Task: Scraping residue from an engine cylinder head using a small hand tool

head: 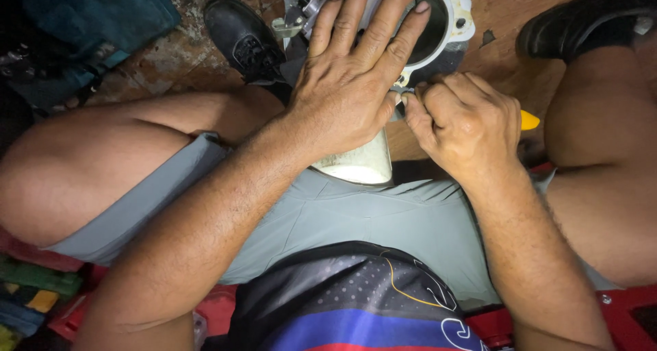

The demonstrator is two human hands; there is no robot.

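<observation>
Hands, two: left hand point(345, 84) spread flat on one engine cylinder point(441, 22), right hand point(465, 121) grip clenching one yellow-handled tool point(529, 121).

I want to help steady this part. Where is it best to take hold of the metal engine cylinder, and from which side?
Grip the engine cylinder by its outer rim on the far right side, reaching from above. The left hand already lies flat over the near left part of the round bore, and the right hand works a yellow-handled tool at the near edge, so only that flange is free.

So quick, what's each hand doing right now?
Left hand: open, fingers spread flat on the metal cylinder.
Right hand: closed around a yellow-handled tool, its tip hidden at the cylinder's edge.
</observation>
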